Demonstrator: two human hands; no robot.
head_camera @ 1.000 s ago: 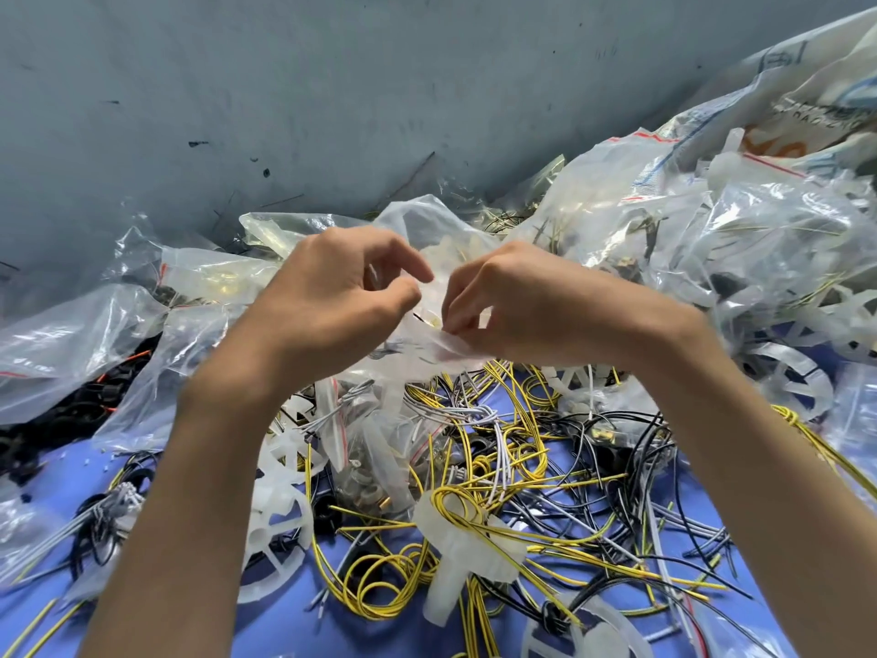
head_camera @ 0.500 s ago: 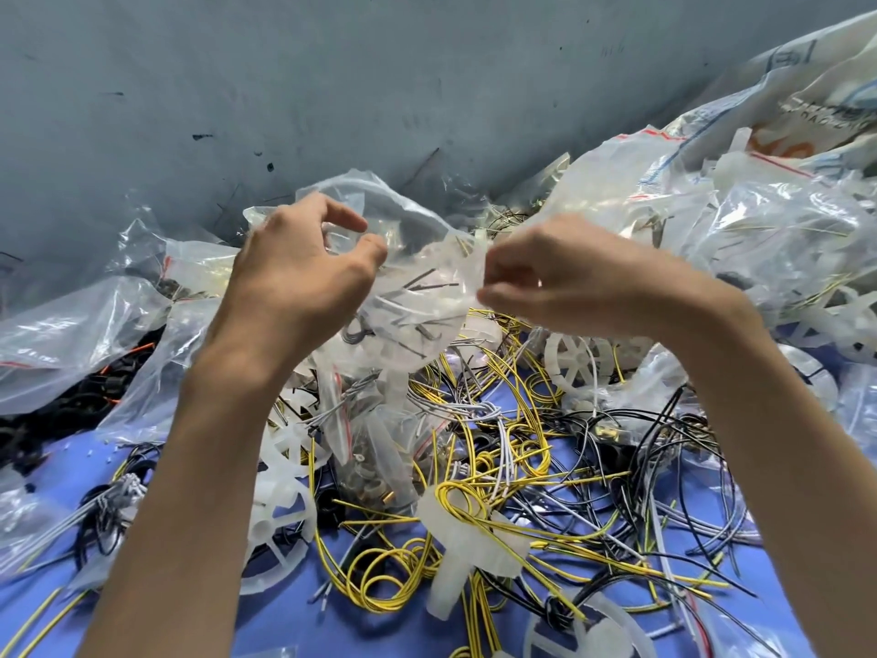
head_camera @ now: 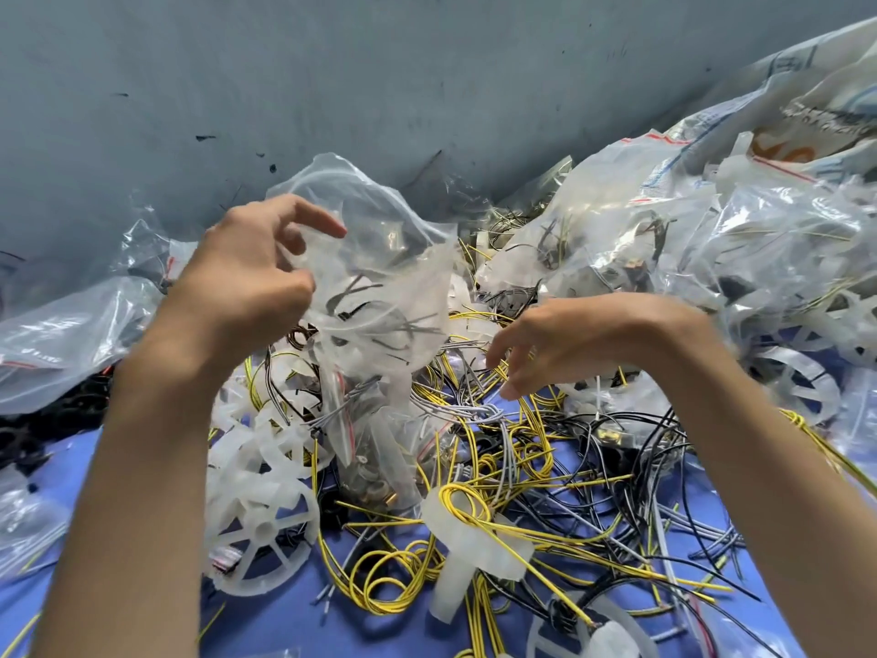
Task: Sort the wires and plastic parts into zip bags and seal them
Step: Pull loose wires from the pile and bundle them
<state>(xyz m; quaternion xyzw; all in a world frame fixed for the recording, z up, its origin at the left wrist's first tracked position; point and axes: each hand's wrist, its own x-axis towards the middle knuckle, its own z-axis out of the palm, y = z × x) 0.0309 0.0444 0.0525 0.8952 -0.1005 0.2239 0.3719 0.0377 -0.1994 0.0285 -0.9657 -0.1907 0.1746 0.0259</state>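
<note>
Zip bag (head_camera: 379, 258) of clear plastic is hanging above the middle of the heap, and some dark wires are already lying inside it. The left hand (head_camera: 247, 287) is gripping its left edge, the thumb and curled fingers pinching the film while the forefinger is sticking out. The right hand (head_camera: 583, 339) is hovering just right of the bag, over the grey wires (head_camera: 470, 410), with fingers loosely spread, pointing down and holding nothing. To my judgement the bag is being filled, so the mouth should be held wide, and one bundle should be lifted slowly, because the yellow wires (head_camera: 394, 577) are tangling with everything. A white plastic wheel (head_camera: 261, 529) is lying near left. All this is resting on a blue surface (head_camera: 284, 624); a grey wall (head_camera: 332, 64) is rising at the far side, and filled bags (head_camera: 783, 239) are piling up on the right.
</note>
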